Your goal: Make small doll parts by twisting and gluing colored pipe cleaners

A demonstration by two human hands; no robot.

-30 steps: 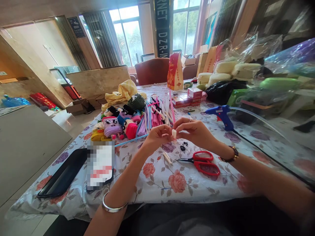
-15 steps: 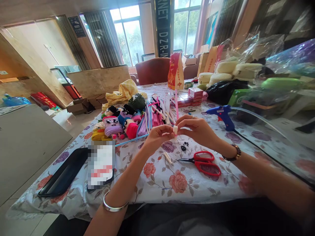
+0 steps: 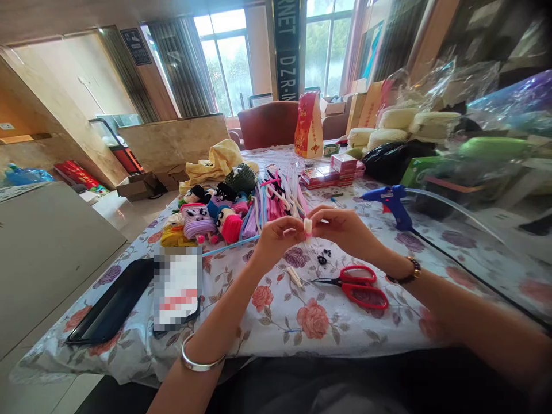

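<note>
My left hand (image 3: 280, 237) and my right hand (image 3: 342, 227) meet above the middle of the table. Between their pinched fingertips is a small cream piece (image 3: 307, 224) with pink at its lower end, apparently bent pipe cleaner. Just below on the cloth lie short cream pieces (image 3: 295, 277) and little black curled bits (image 3: 322, 260). Red-handled scissors (image 3: 357, 284) rest under my right wrist, blades pointing left. Beyond my left hand is a bundle of pipe cleaners (image 3: 276, 198) in pink, white, lilac and black.
Colourful yarn-like dolls (image 3: 198, 221) sit left of the bundle. A blue glue gun (image 3: 390, 204) with its cord is at right. Two phones (image 3: 114, 302) lie at left, one partly blurred out. Small red boxes (image 3: 342, 163), a red bag (image 3: 309, 126) and cream rolls (image 3: 401, 119) stand behind.
The pink pipe cleaner that stood straight up from my fingers no longer sticks up; pink now shows low on the cream piece. Both hands have barely shifted.
</note>
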